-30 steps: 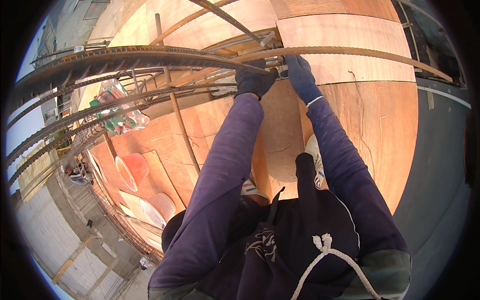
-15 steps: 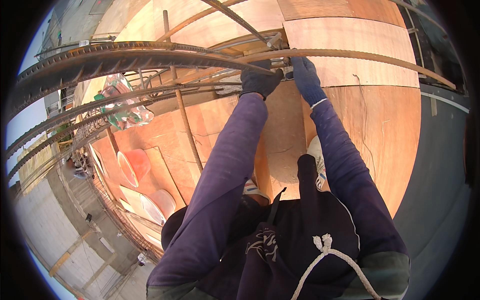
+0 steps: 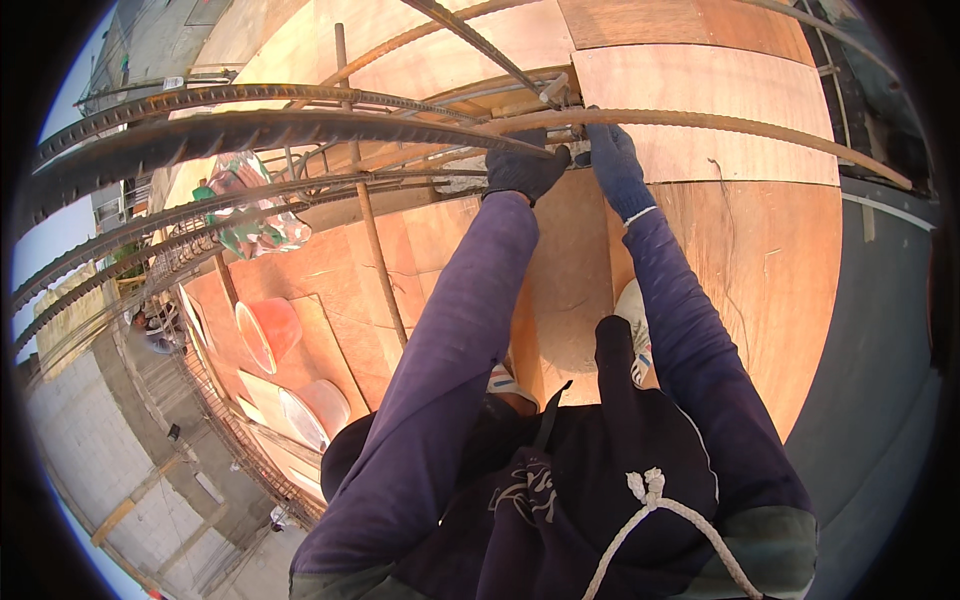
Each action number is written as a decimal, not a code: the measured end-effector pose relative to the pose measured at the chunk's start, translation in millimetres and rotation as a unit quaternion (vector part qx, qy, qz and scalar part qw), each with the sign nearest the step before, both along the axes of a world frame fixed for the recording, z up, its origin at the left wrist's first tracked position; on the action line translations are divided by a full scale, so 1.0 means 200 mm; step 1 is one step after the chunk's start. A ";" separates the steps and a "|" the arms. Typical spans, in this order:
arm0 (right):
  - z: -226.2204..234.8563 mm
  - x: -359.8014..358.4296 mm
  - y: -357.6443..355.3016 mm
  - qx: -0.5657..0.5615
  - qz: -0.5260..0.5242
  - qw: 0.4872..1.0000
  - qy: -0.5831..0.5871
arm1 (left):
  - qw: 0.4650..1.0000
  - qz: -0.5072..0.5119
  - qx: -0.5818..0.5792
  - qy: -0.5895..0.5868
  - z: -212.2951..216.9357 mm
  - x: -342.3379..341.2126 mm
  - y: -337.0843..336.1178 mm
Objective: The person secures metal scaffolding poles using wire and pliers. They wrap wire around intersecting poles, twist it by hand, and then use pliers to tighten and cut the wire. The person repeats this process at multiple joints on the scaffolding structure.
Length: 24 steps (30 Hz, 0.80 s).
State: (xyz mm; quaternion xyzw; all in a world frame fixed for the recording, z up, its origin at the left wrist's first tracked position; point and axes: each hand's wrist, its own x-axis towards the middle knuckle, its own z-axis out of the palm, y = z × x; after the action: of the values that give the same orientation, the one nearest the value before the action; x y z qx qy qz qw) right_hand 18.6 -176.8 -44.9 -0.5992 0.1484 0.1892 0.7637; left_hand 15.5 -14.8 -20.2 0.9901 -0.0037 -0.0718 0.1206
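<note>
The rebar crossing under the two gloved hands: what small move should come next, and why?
Probably keep the left hand pressing on the ribbed rebar while the right hand works at the crossing. Both gloved hands meet where the bars cross above the plywood formwork. Whether a tie wire is already there is too small to tell.

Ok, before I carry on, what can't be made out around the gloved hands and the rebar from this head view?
Head view only:
- Left hand: fingertips curl behind the thick rebar, so the grip is hidden.
- Right hand: fingers hidden behind the long bar; any tool or wire is too small to tell.
- Bar crossing: small and cluttered.
- Bar ends: cut off by the fisheye rim.
</note>
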 end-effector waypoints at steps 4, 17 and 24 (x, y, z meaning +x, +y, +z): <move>-0.02 0.00 0.00 -0.002 -0.012 1.000 0.013 | 0.997 0.037 -0.023 0.064 0.02 0.00 -0.01; -0.13 0.00 0.00 0.002 0.017 0.999 -0.045 | 0.998 0.005 0.007 0.061 0.04 -0.01 0.00; -0.03 0.00 -0.04 -0.039 -0.016 0.993 -0.112 | 0.997 0.018 0.004 0.070 0.04 0.00 -0.02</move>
State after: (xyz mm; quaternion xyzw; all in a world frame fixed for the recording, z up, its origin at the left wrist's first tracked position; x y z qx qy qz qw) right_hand 17.7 -185.5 -51.4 -0.6432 0.0791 0.1024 0.7547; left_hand 15.3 -18.0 -11.5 0.9830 0.0232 -0.1388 0.1178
